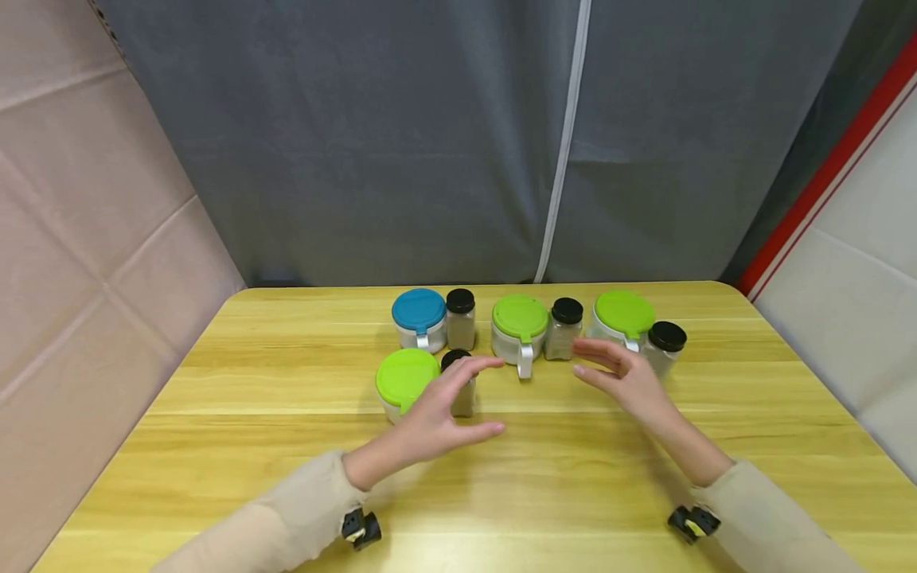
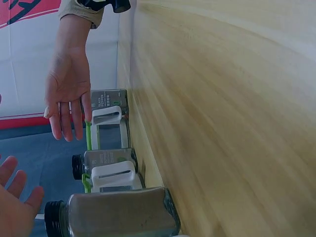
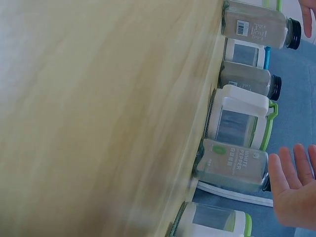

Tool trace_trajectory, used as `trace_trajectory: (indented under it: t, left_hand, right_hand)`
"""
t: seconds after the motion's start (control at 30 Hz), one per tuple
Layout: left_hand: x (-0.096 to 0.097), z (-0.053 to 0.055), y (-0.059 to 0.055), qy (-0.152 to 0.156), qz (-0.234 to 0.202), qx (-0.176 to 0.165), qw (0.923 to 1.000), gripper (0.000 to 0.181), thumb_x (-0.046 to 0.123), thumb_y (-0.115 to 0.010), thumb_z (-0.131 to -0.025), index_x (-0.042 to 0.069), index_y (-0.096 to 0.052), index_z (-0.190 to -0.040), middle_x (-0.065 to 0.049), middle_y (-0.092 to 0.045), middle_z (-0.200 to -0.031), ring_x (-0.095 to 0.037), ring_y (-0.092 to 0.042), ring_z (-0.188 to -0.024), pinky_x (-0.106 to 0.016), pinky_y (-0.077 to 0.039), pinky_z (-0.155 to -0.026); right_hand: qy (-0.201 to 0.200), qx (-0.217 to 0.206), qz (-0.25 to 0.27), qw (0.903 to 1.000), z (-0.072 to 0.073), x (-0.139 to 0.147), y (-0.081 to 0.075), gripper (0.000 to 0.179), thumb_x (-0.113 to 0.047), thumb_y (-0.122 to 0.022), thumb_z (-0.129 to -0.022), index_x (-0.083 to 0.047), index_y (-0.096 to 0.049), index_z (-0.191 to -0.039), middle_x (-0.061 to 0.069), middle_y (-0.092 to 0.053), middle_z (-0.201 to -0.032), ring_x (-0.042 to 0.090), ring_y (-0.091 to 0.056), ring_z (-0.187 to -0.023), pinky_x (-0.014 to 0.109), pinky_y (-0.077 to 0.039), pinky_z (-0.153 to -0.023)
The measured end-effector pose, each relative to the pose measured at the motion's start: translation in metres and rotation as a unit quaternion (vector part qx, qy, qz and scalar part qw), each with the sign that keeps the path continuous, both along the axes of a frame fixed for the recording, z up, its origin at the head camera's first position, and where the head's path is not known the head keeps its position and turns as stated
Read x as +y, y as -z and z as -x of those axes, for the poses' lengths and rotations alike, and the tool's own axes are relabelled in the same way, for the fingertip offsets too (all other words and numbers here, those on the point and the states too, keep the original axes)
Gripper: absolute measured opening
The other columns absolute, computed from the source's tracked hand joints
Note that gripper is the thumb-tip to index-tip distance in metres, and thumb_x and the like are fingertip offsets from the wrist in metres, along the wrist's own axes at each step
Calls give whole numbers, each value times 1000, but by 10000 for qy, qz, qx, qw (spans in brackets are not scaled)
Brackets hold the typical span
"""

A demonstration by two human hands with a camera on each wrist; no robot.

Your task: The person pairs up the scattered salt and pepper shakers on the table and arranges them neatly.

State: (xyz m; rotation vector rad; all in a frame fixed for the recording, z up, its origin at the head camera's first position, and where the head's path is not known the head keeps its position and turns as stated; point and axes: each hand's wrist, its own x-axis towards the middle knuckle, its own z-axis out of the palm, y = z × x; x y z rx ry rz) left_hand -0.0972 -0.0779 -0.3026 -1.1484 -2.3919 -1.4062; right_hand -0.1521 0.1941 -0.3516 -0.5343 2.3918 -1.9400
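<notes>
My left hand point(image 1: 440, 418) is held above the table, thumb and fingers spread apart, holding nothing. It partly covers a black-capped spice bottle point(image 1: 464, 398) and is nearest to that and a green-lidded jar point(image 1: 407, 377). My right hand point(image 1: 634, 383) hovers with relaxed, extended fingers, also holding nothing. Close to its fingertips stands another black-capped bottle point(image 1: 563, 338), labelled white pepper in the right wrist view. Behind this hand are a green-lidded jar point(image 1: 623, 313) and a black-capped bottle point(image 1: 662, 350), both partly hidden. Between the hands stands a green-lidded jar point(image 1: 519, 320) with a white handle.
A blue-lidded jar point(image 1: 419, 312) and a black-capped bottle point(image 1: 461, 322) stand side by side at the back left of the wooden table point(image 1: 573, 493). A grey curtain point(image 1: 358, 159) hangs behind the table's far edge. Pale panels flank both sides.
</notes>
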Motion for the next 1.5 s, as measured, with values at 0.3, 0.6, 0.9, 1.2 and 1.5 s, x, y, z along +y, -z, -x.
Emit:
trace_trajectory:
  t: [0.3,0.6,0.9,1.2,1.5]
  left_hand:
    - [7,12,28,-8,217,-16,9998,66,18,-73,-73,10,-39,-130,-2,-43,-127,-16,-38,-115,-36,-35,-93]
    - [15,15,41,131,22,-229,9996,65,25,-70,-76,16,-37,-131,4,-40,-129,-13,-37,-116,-35,-34,-94]
    - [22,16,49,158,-39,-387,9991,68,14,-73,-72,5,-37,-129,-7,-42,-127,-24,-40,-114,-40,-36,-91]
    - [29,15,54,30,124,-647,9978,69,27,-70,-76,13,-34,-133,4,-37,-131,-11,-36,-117,-35,-35,-92]
    - [36,17,61,-29,95,-686,9976,68,31,-68,-77,18,-33,-133,2,-38,-131,-10,-35,-117,-31,-35,-92]
  right_hand:
    - [97,170,-221,9996,-2,6,2,45,-13,-61,-84,6,-46,-122,21,-49,-119,7,-51,-103,21,-44,-79]
    - [230,184,-290,9991,-4,12,0,45,-14,-62,-84,7,-46,-121,12,-54,-117,20,-49,-107,20,-44,-79]
    - [229,176,-355,9989,-7,19,0,43,-14,-59,-85,4,-47,-122,13,-52,-118,16,-49,-108,19,-44,-79]
    - [171,369,-269,9988,-7,29,3,41,-10,-59,-85,4,-47,-121,12,-53,-117,7,-52,-102,18,-45,-77]
    - [240,321,-670,9969,-1,46,10,42,-17,-59,-86,0,-47,-123,8,-54,-118,14,-53,-102,20,-45,-77]
